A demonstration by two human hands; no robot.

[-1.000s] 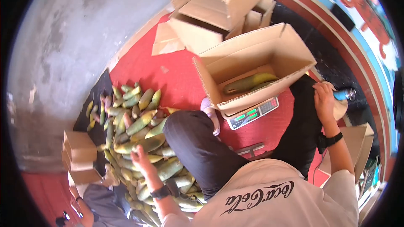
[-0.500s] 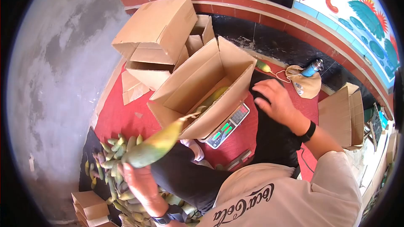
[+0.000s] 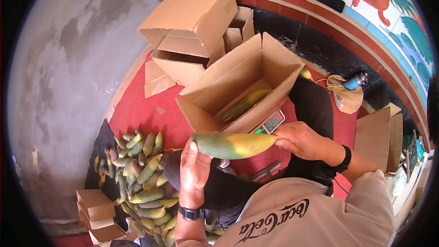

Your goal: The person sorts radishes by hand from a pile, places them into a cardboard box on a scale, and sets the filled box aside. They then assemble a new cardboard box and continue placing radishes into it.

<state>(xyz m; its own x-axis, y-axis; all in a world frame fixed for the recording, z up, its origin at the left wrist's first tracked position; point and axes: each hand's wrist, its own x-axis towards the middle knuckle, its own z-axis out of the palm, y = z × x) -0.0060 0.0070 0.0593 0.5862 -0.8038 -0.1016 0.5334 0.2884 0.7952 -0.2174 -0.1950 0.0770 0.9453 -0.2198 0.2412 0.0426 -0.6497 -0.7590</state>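
A large green and yellow radish [image 3: 233,145] lies level between my two hands, in front of the open box. My left hand [image 3: 195,167] is closed round its thick green end. At the thin yellow end, the fingers of my right hand [image 3: 299,141] pinch the tip. Behind it an open cardboard box [image 3: 219,80] holds a similar radish [image 3: 244,104] on its bottom. The box rests on a digital scale [image 3: 273,121], mostly hidden by the box and the held radish.
A heap of radishes [image 3: 148,190] lies at the left beside my leg. Stacked cardboard boxes [image 3: 192,16] stand at the back left, another box [image 3: 377,139] at the right. A blue bottle [image 3: 356,81] lies on a cloth bag [image 3: 343,96]. A small box [image 3: 96,206] stands front left.
The held radish has moved right and turned level. My right hand has come down and now grips its thin end. The view has shifted, and the radish inside the box shows more fully.
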